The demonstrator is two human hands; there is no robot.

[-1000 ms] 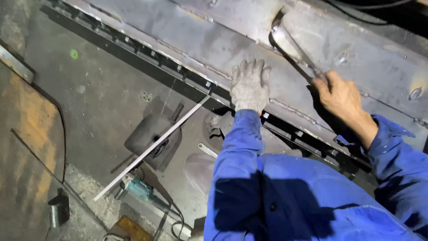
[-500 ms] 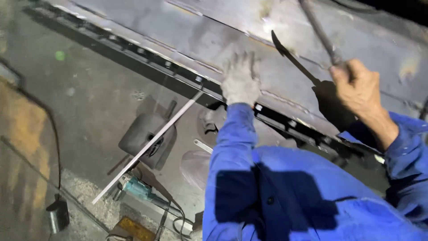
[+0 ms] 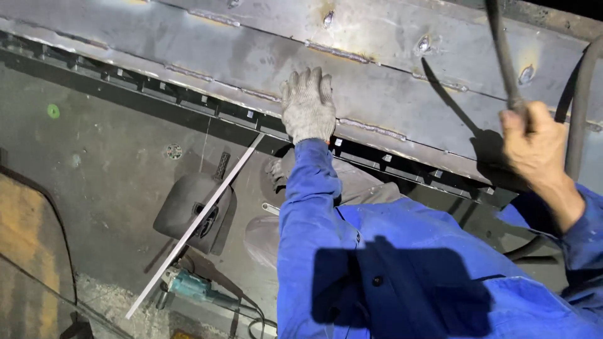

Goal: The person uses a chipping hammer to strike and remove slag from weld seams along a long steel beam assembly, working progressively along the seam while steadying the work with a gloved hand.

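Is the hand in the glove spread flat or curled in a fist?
Spread flat. The gloved left hand lies palm-down on the steel plate, fingers straight and a little apart, holding nothing.

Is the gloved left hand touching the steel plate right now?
Touching. The head view shows the gloved left hand lying flat, fingers spread, on the steel plate, with no gap under the palm.

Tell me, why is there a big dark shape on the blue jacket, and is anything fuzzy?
Head view: a strong light from above casts a hard shadow on the blue jacket; the raised tool in the right hand throws a thin shadow across the steel plate; the gloved left hand looks sharp; the floor corners go dim.
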